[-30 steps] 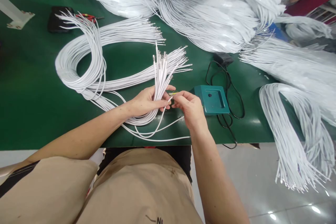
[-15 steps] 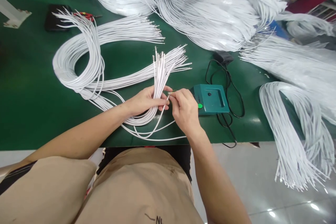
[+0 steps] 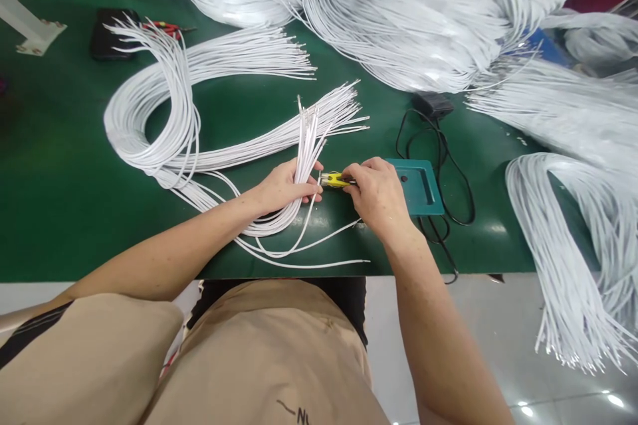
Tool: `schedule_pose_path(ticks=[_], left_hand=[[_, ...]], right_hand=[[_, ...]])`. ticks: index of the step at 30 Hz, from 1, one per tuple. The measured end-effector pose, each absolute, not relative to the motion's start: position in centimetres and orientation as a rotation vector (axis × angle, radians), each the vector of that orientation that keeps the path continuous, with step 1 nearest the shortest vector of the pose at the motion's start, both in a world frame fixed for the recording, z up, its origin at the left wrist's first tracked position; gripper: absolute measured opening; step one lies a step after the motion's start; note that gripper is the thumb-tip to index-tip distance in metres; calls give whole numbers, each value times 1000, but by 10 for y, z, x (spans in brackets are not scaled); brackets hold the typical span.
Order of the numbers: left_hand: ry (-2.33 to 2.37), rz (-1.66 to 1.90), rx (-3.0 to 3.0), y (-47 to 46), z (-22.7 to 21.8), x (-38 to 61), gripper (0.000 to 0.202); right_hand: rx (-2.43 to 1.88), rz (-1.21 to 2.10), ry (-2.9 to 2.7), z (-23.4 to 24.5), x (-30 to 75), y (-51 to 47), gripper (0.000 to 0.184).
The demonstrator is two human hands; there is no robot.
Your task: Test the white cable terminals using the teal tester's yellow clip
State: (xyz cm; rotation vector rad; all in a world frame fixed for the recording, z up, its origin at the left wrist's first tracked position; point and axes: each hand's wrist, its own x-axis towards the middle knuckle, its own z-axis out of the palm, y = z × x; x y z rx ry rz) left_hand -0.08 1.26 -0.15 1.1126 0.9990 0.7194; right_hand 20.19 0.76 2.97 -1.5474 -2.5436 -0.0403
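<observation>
Right hand now pinches yellow connector.

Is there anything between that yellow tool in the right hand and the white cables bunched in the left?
Nothing visible. The small yellow tool in the right hand points straight at the bunch of white cables gripped by the left hand; only bare green table lies between.

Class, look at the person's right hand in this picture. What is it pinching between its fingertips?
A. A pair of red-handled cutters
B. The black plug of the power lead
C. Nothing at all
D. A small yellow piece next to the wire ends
D: the right hand pinches a small yellow piece right beside the bundle of white wires gripped by the left hand.
</observation>
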Motion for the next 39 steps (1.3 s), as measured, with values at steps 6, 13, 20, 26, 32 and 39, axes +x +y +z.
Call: schedule_pose_path(ticks=[6,13,20,26,32,39], left_hand=[[1078,699,1210,14,-4,1,44],[1070,681,1223,15,-4,0,44],[1059,689,1197,16,-6,-11,48],[983,729,1122,14,-2,-15,55],[921,696,1089,12,1,-17,38],[931,729,1133,9,4,-19,45]], right_hand=[[-1621,-55,-2505,31,199,13,15],[-1759,-200,-2259,33,209,4,31],[-1922,-331,-2067,19,219,1,41],[-1268,115,-2351,40,176,-33,24],[-1105,301,-2665,24,137,-83,31],[-1672,734,-2100,43,148,-63,29]])
